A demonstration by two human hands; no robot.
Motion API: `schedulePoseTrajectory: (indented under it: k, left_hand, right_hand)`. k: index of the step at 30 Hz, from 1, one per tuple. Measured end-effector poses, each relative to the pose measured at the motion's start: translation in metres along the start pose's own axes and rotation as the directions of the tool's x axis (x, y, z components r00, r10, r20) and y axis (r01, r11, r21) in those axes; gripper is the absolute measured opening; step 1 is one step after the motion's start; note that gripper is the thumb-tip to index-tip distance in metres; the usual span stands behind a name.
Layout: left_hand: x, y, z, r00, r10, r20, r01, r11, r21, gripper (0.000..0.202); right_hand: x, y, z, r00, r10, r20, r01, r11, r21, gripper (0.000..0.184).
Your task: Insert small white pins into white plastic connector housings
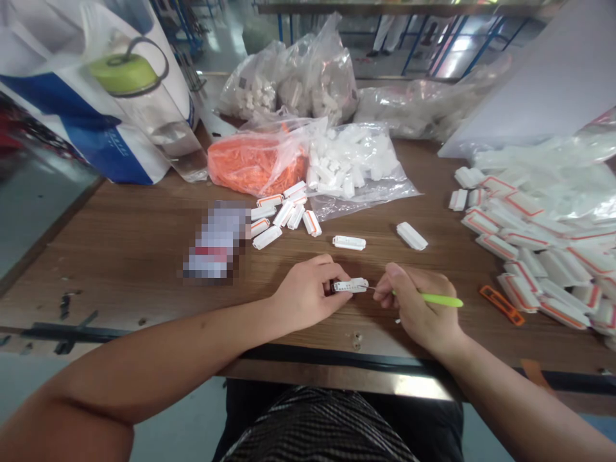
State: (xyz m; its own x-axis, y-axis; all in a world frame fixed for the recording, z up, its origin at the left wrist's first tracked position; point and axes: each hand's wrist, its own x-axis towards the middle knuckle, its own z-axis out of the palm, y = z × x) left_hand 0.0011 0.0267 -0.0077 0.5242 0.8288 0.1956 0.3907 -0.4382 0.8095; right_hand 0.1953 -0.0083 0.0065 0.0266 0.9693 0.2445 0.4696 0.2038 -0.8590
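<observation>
My left hand (308,292) is closed around a small white plastic housing (352,285), held just above the wooden table's (120,256) front edge. My right hand (416,308) pinches a thin tool with a lime-green handle (440,299); its metal tip touches the right end of the housing. Two loose white housings (349,242) (412,235) lie on the table just beyond my hands.
A cluster of white and orange-trimmed pieces (283,215) lies at centre left. Bags of orange parts (255,163) and white parts (353,163) sit behind. A large pile of finished pieces (534,244) fills the right. An orange clip (502,305) lies near my right hand. A bottle (154,102) stands far left.
</observation>
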Motion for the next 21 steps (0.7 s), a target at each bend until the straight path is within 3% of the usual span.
schedulePoseTrajectory:
  k: [8,16,21]
  left_hand:
    - [-0.0004,0.0007,-0.0010,1.000,-0.007,0.004,0.007,1.000,0.003,0.008]
    - [-0.0002,0.0009,-0.0009,1.000,-0.017,0.003,0.017,1.000,0.001,0.007]
    - [-0.0008,0.0000,-0.0005,1.000,-0.014,0.002,0.014,1.000,-0.001,0.007]
  right_hand:
    - [0.0001,0.0017,-0.0010,0.999,0.031,-0.024,-0.030,0.999,0.010,0.045]
    - [0.0010,-0.0014,-0.0038,0.994,-0.064,0.087,0.070,0.994,-0.078,0.042]
    - [-0.0024,0.0009,-0.0010,0.999,-0.030,-0.017,0.030,0.999,-0.034,0.045]
